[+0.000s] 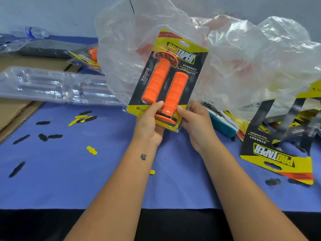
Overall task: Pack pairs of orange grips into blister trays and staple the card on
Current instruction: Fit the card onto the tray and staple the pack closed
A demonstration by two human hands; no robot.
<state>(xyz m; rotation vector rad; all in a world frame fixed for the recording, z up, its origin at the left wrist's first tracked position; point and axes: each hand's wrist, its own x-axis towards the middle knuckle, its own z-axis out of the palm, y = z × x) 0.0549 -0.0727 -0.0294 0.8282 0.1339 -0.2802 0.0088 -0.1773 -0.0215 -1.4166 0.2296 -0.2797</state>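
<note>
Just one head-worn wide-angle cam, looking forward and down over the blue table, close in, forearms reaching away from the near edge.

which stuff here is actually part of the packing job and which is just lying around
Job: packed blister pack held by left hand and right hand; empty blister trays; printed card; stapler.
Lying about: punched scraps; water bottle; cardboard.

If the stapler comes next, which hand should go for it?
Probably the right hand: the teal stapler lies just beside it on the table, while the left hand grips the pack from the far side.
</note>
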